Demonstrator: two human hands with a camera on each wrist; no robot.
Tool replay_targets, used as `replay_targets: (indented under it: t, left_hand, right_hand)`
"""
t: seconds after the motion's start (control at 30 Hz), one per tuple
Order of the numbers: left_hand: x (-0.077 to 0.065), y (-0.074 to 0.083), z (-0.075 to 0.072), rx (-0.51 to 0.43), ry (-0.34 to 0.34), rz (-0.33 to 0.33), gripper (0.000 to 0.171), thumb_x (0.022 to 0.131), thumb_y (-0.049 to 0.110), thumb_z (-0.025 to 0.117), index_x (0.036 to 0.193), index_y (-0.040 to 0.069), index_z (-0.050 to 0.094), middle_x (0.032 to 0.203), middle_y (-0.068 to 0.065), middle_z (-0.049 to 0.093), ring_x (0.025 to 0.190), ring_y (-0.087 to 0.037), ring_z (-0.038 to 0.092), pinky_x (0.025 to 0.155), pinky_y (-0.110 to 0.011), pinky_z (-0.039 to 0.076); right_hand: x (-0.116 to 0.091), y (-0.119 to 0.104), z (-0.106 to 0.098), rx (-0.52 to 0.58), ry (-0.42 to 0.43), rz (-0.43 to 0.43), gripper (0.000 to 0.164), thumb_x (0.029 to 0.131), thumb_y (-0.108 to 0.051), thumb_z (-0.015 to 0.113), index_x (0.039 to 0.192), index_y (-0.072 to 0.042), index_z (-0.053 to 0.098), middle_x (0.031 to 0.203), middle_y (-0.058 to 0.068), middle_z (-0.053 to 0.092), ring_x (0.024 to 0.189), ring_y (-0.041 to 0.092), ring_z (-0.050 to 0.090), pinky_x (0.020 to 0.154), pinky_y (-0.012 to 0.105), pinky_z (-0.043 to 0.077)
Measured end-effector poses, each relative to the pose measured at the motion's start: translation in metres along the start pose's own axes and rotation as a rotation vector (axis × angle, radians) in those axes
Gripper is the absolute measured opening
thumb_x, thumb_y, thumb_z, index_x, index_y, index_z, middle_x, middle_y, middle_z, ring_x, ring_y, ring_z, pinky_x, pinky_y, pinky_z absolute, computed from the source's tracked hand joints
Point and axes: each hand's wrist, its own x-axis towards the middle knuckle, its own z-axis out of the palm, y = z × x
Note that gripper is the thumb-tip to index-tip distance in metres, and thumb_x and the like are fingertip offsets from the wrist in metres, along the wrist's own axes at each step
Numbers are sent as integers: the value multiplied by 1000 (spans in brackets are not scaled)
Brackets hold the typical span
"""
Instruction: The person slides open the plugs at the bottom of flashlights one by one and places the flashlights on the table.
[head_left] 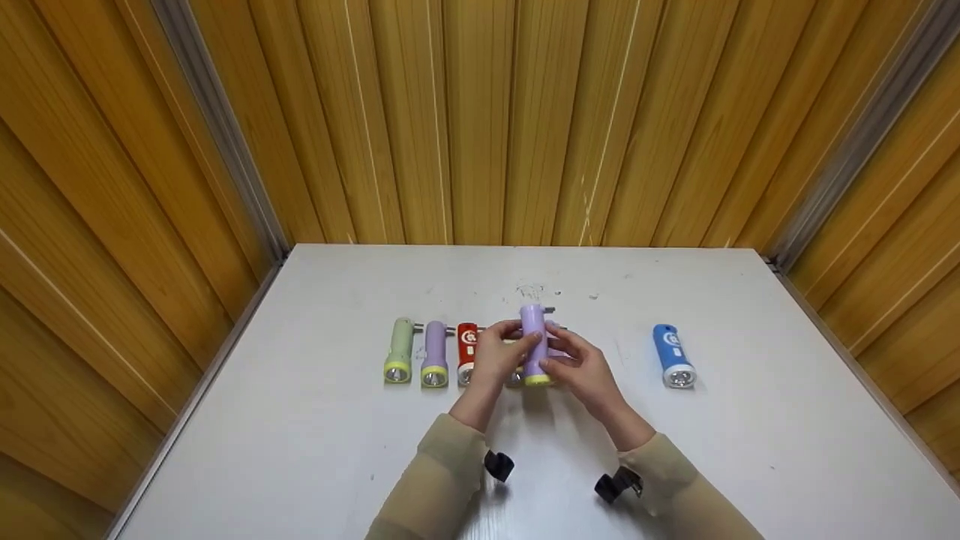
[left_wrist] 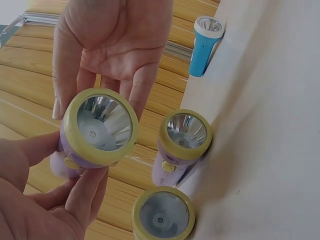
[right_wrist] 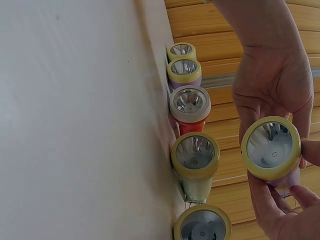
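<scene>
Both hands hold a purple flashlight (head_left: 533,346) with a yellow head, raised over the table. My left hand (head_left: 496,358) grips it from the left, thumb across the body. From the right, my right hand (head_left: 590,375) pinches it near the head. The left wrist view shows the held flashlight's lens (left_wrist: 104,124) and a yellow slide switch (left_wrist: 71,163). Behind it on the table lies another purple flashlight (left_wrist: 172,170), largely hidden in the head view. Beside that is a green flashlight (right_wrist: 196,172), also mostly covered by the hands.
Left of the hands, a light green flashlight (head_left: 400,349), a purple one (head_left: 435,352) and a red one (head_left: 466,349) lie in a row on the white table (head_left: 300,450). A blue flashlight (head_left: 673,354) lies apart on the right. Wood-look panels (head_left: 480,120) stand behind.
</scene>
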Motion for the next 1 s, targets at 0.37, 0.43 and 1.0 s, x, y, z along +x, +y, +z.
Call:
replay_targets:
  t: [0.37, 0.43, 1.0]
  left_hand:
    - [7, 11, 22, -47, -66, -9, 44, 90, 15, 79, 125, -8, 66, 112, -21, 73, 97, -25, 73, 79, -35, 65]
    - [8, 13, 26, -17, -66, -6, 44, 90, 16, 79, 125, -8, 67, 111, -20, 74, 96, -24, 73, 78, -34, 64]
    - [13, 13, 58, 87, -95, -58, 46, 92, 19, 78, 129, -5, 66, 119, -18, 75, 102, -23, 74, 85, -31, 63]
  right_hand:
    - [1, -1, -23, -19, 25, 42, 62, 95, -13, 73, 152, -10, 49, 145, 24, 58, 125, 37, 65, 92, 27, 60]
    - [1, -1, -28, -23, 32, 61, 63, 94, -15, 73, 152, -12, 49, 146, 22, 57, 126, 37, 65, 91, 27, 60]
    - [2, 6, -57, 24, 66, 161, 63, 96, -12, 71, 154, -9, 46, 152, 23, 52, 127, 25, 61, 91, 24, 59]
